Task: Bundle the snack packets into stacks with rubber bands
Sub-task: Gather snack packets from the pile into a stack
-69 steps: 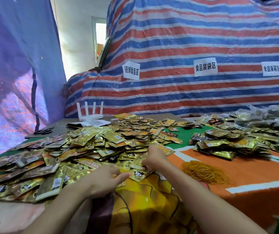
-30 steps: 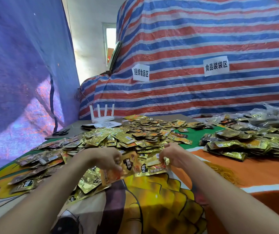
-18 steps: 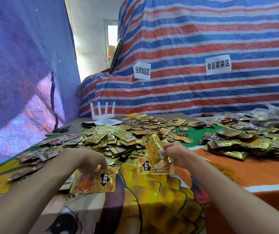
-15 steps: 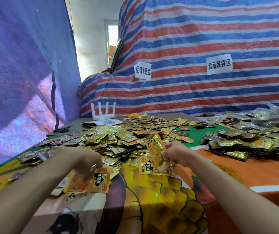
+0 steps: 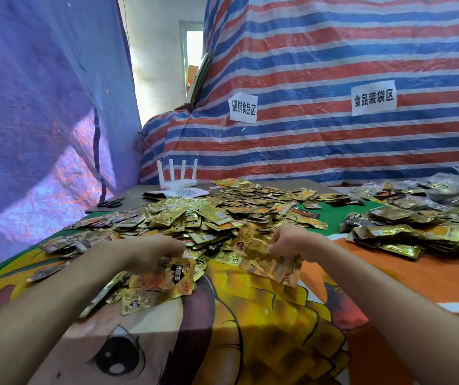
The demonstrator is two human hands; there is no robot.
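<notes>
The left grip [image 5: 150,252] and right grip [image 5: 292,241] each pinch packets [image 5: 267,259]; stacks [image 5: 406,234] lie toward the right edge of the desk [image 5: 431,276], and a big heap [image 5: 222,212] remains loose.

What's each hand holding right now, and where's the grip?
Left hand pinches an orange packet by its top edge. Right hand grips a few gold packets at their upper right edge.
</notes>
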